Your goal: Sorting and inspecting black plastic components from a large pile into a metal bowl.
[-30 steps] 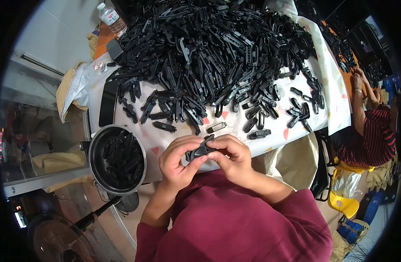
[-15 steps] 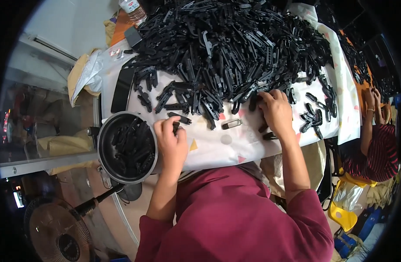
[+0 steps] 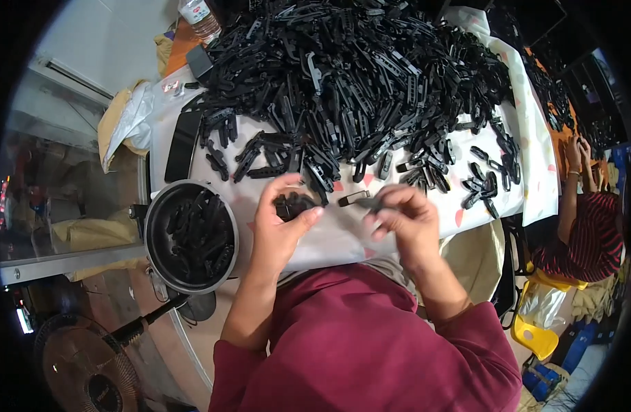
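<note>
Several small black clip-like pieces (image 3: pixel 293 206) lie in my left hand (image 3: pixel 276 226), its fingers curled round them and its thumb stretched toward the right. To the right, my right hand (image 3: pixel 410 221) pinches one dark clip-like piece (image 3: pixel 374 205), blurred by motion, between thumb and fingers. Between the hands, on the white patterned cloth (image 3: pixel 333 240), rests a small dark piece with a pale outlined frame (image 3: pixel 353 198). Just beyond both hands rises a large heap of similar black pieces (image 3: pixel 350 89).
A round black pan (image 3: pixel 234 240) holding more black pieces stands at the table's left edge. Behind it lie a dark phone-like slab (image 3: pixel 184 145) and a bottle (image 3: pixel 200 20). A fan (image 3: pixel 89 364) is at lower left. Another person's hands (image 3: pixel 579 152) are at far right.
My right hand has left the loose pieces at the heap's near edge and come toward my left hand with a piece. My left hand has turned, showing several pieces in it.
</note>
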Motion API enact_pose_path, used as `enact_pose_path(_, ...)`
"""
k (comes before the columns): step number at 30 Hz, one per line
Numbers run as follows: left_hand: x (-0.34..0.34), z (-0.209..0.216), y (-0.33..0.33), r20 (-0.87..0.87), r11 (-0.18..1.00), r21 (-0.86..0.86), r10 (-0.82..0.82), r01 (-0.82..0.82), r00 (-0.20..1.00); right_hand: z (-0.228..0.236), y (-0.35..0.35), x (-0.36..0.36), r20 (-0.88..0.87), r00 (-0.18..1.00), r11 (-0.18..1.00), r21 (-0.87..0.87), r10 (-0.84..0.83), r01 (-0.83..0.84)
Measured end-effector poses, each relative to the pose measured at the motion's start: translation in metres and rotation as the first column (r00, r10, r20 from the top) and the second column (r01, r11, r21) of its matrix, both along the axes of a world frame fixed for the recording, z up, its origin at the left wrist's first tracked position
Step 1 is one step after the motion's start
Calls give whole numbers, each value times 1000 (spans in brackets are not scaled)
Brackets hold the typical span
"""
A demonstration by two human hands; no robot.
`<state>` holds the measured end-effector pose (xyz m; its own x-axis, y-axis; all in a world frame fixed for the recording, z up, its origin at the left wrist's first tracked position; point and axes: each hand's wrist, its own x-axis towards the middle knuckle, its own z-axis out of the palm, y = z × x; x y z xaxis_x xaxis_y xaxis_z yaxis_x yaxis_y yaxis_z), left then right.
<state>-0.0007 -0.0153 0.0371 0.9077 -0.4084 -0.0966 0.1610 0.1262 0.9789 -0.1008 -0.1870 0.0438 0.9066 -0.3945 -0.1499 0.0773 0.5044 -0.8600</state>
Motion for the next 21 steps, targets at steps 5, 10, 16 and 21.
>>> enact_pose_path(5, -20, 6, -18, -129, 912, -400, -152, 89, 980, -6, 43, -3, 281, 959, 973, -228, 38, 29)
enact_pose_path(10, -17, 4, -9, 57, 960, -243, -127, 137, 990, -4, 39, -8, 339, 939, 919, -347, -63, 187)
enact_pose_path(16, -25, 8, -21, -85, 957, -288, -33, 7, 996, -6, 38, 6, 263, 955, 952, -228, -140, 202)
enact_pose_path(21, -25, 7, -14, 25, 901, -417, -122, 122, 992, -6, 36, 8, 381, 921, 836, -476, -84, 273)
